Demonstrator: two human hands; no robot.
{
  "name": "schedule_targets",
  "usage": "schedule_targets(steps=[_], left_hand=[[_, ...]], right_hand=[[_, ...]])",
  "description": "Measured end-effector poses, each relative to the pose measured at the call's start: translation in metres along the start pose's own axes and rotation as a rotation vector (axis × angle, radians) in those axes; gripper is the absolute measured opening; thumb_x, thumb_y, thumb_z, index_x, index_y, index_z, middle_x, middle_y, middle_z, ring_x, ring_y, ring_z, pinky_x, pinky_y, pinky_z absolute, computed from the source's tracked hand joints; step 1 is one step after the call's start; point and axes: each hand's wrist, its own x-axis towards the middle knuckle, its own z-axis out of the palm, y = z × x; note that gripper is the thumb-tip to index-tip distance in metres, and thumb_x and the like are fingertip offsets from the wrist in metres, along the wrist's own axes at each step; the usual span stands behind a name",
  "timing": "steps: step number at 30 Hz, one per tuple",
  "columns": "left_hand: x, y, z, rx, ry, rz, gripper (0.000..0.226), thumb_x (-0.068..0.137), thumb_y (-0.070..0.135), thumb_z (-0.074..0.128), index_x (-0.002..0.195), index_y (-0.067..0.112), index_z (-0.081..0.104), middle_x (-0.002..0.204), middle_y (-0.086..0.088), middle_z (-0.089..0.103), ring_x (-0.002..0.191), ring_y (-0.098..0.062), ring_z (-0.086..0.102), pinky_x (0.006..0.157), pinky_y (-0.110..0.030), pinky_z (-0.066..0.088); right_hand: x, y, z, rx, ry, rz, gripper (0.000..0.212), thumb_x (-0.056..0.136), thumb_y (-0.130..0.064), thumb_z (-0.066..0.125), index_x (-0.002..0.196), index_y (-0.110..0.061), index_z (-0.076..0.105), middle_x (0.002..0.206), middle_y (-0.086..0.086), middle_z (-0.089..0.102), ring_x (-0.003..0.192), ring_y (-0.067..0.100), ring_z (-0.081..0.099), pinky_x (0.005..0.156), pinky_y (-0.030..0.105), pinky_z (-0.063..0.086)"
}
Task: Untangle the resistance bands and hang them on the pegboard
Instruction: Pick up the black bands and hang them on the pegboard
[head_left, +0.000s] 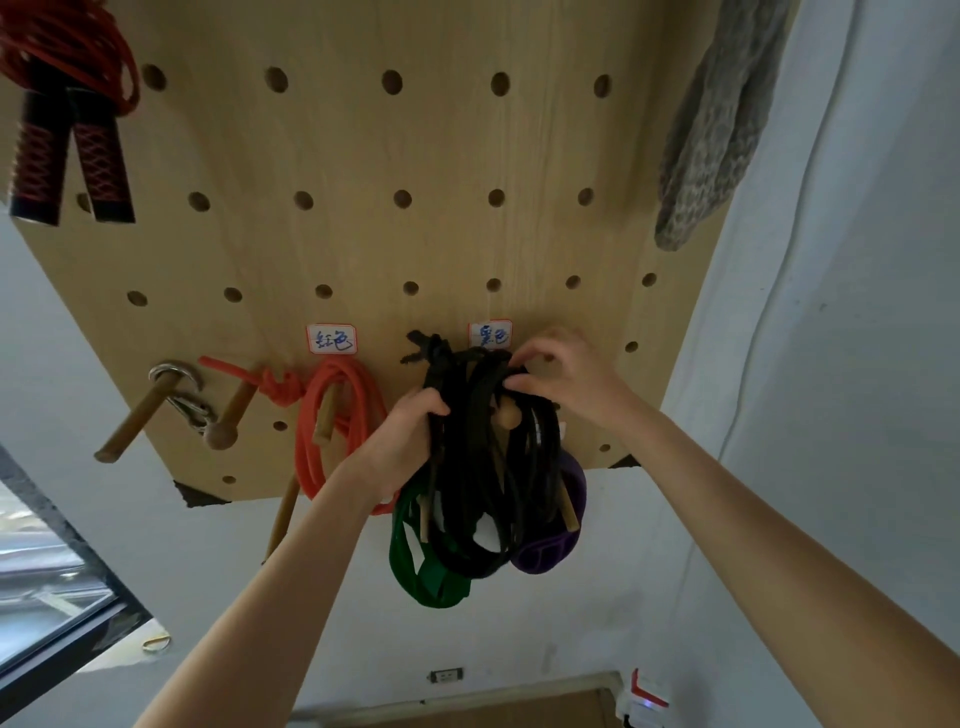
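Observation:
A wooden pegboard (415, 156) fills the upper view. A coil of black resistance band (478, 467) hangs over a round-tipped wooden peg (506, 415) under a white label. My left hand (405, 441) grips the coil's left side. My right hand (561, 379) pinches its top strands near the board. An orange band (332, 415) hangs coiled on a peg to the left, under another label. A green band (426, 566) and a purple band (550, 545) hang behind the black coil.
A red jump rope with black handles (67, 140) hangs top left. A grey knitted cloth (711, 130) hangs top right. Bare wooden pegs and a metal carabiner (182, 395) stick out at lower left. A white wall and a wall socket (445, 675) lie below.

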Motion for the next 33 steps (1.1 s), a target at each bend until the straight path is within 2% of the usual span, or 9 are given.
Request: schedule_targets(steps=[3, 5, 8, 13, 19, 24, 26, 30, 33], left_hand=[[0.005, -0.002, 0.008, 0.081, 0.235, -0.03, 0.022, 0.091, 0.023, 0.049, 0.107, 0.017, 0.062, 0.086, 0.001, 0.069, 0.08, -0.017, 0.065, 0.057, -0.026, 0.051], [0.009, -0.004, 0.01, 0.178, 0.347, 0.019, 0.018, 0.091, 0.02, 0.056, 0.108, 0.019, 0.061, 0.097, -0.004, 0.069, 0.096, -0.024, 0.065, 0.07, -0.034, 0.054], [0.008, 0.0, 0.008, 0.228, 0.406, 0.078, 0.021, 0.087, 0.015, 0.062, 0.108, 0.017, 0.062, 0.112, -0.01, 0.066, 0.107, -0.027, 0.061, 0.094, -0.047, 0.048], [0.001, 0.008, -0.002, 0.249, 0.479, 0.164, 0.032, 0.086, 0.018, 0.064, 0.118, 0.017, 0.058, 0.114, 0.0, 0.065, 0.103, -0.011, 0.061, 0.083, -0.022, 0.051], [-0.033, 0.007, -0.012, 0.061, 0.344, 0.21, 0.014, 0.089, 0.014, 0.055, 0.098, 0.018, 0.065, 0.09, 0.003, 0.073, 0.087, -0.012, 0.068, 0.073, -0.023, 0.053], [-0.049, 0.025, -0.016, -0.02, 0.071, 0.145, 0.01, 0.08, 0.022, 0.063, 0.08, 0.025, 0.073, 0.077, 0.006, 0.067, 0.073, -0.01, 0.065, 0.073, -0.027, 0.055], [-0.047, 0.028, -0.013, 0.0, 0.035, 0.11, 0.011, 0.081, 0.022, 0.062, 0.083, 0.024, 0.073, 0.078, 0.004, 0.066, 0.075, -0.012, 0.064, 0.075, -0.031, 0.054], [-0.04, 0.029, -0.006, -0.018, 0.036, 0.123, 0.019, 0.083, 0.022, 0.059, 0.095, 0.016, 0.072, 0.083, -0.002, 0.068, 0.08, -0.015, 0.066, 0.071, -0.026, 0.054], [-0.039, 0.028, -0.003, -0.03, 0.0, 0.126, 0.023, 0.086, 0.022, 0.058, 0.103, 0.011, 0.067, 0.081, -0.003, 0.066, 0.077, -0.014, 0.065, 0.071, -0.026, 0.054]], right_hand=[[-0.004, -0.005, 0.003, -0.062, 0.089, -0.038, 0.019, 0.082, -0.022, 0.069, 0.101, -0.018, 0.067, 0.104, 0.002, 0.057, 0.082, 0.006, 0.047, 0.074, 0.022, 0.036], [-0.009, -0.011, 0.005, -0.034, 0.035, -0.084, 0.025, 0.085, -0.015, 0.066, 0.108, -0.021, 0.065, 0.108, 0.0, 0.058, 0.072, 0.003, 0.05, 0.067, 0.017, 0.039], [-0.018, -0.014, 0.005, -0.02, -0.092, -0.105, 0.029, 0.088, -0.02, 0.063, 0.117, -0.024, 0.063, 0.116, -0.003, 0.049, 0.087, 0.011, 0.054, 0.081, 0.02, 0.044], [-0.019, -0.018, 0.011, -0.033, 0.096, -0.072, 0.026, 0.086, -0.019, 0.065, 0.112, -0.019, 0.068, 0.097, -0.006, 0.045, 0.082, 0.009, 0.047, 0.077, 0.017, 0.04], [-0.008, -0.022, 0.015, 0.043, 0.11, 0.004, 0.015, 0.081, -0.017, 0.07, 0.096, -0.015, 0.07, 0.071, -0.009, 0.05, 0.065, 0.005, 0.046, 0.057, 0.004, 0.036], [0.002, -0.036, 0.028, -0.159, 0.154, 0.018, 0.01, 0.084, -0.016, 0.067, 0.088, -0.021, 0.059, 0.063, -0.014, 0.045, 0.054, 0.0, 0.042, 0.048, 0.013, 0.03], [-0.002, -0.036, 0.028, -0.132, 0.111, -0.017, 0.016, 0.086, -0.013, 0.063, 0.098, -0.021, 0.06, 0.07, -0.014, 0.05, 0.056, 0.001, 0.045, 0.053, 0.016, 0.034], [-0.019, -0.04, 0.012, 0.277, -0.218, 0.037, 0.041, 0.09, -0.004, 0.049, 0.114, -0.037, 0.054, 0.099, -0.01, 0.062, 0.073, 0.003, 0.058, 0.069, 0.02, 0.047], [-0.026, -0.042, 0.009, 0.214, -0.328, -0.023, 0.049, 0.088, -0.015, 0.062, 0.131, -0.031, 0.045, 0.126, -0.01, 0.053, 0.093, 0.004, 0.058, 0.086, 0.027, 0.049]])
